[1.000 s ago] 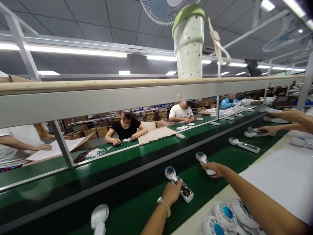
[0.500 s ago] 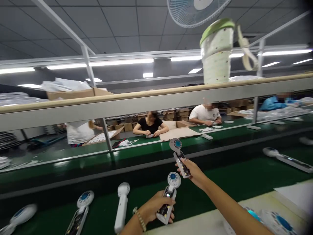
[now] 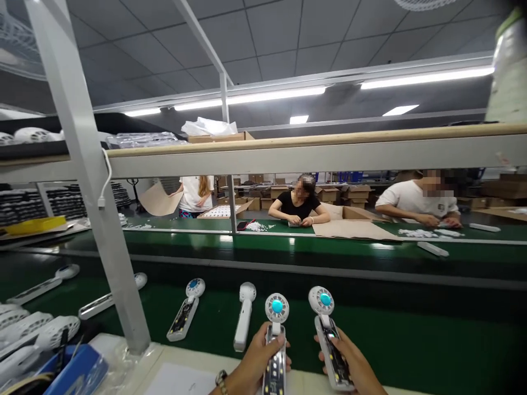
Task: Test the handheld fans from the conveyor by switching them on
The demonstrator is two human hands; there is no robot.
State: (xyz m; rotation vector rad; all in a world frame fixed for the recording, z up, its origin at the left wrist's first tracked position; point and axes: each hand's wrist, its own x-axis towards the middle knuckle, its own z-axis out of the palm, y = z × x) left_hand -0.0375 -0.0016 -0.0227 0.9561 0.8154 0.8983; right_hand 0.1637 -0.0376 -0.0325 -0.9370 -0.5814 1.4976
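Observation:
My left hand point(image 3: 263, 356) is wrapped round the handle of a white handheld fan point(image 3: 276, 329), whose round head has a bright blue centre. The handle is open at the front and shows a dark circuit board. A second fan point(image 3: 325, 315) of the same kind is in my right hand point(image 3: 348, 356), tilted slightly left, with a small light glowing on its board. Both fans are held upright, apart from each other, over the near edge of the green belt point(image 3: 403, 329). Just left of my left hand, a white fan point(image 3: 244, 321) lies on the belt, its closed side up.
More fans point(image 3: 185, 312) lie along the belt to the left. A metal post point(image 3: 99, 208) rises at the left, beside a blue bin point(image 3: 74, 370) and piled fan parts. A shelf point(image 3: 308, 156) crosses above. People sit across the belt by cardboard point(image 3: 354, 229).
The view has swung left. My right hand has come down level with my left, each keeping its fan. The blue fan centres now look brighter.

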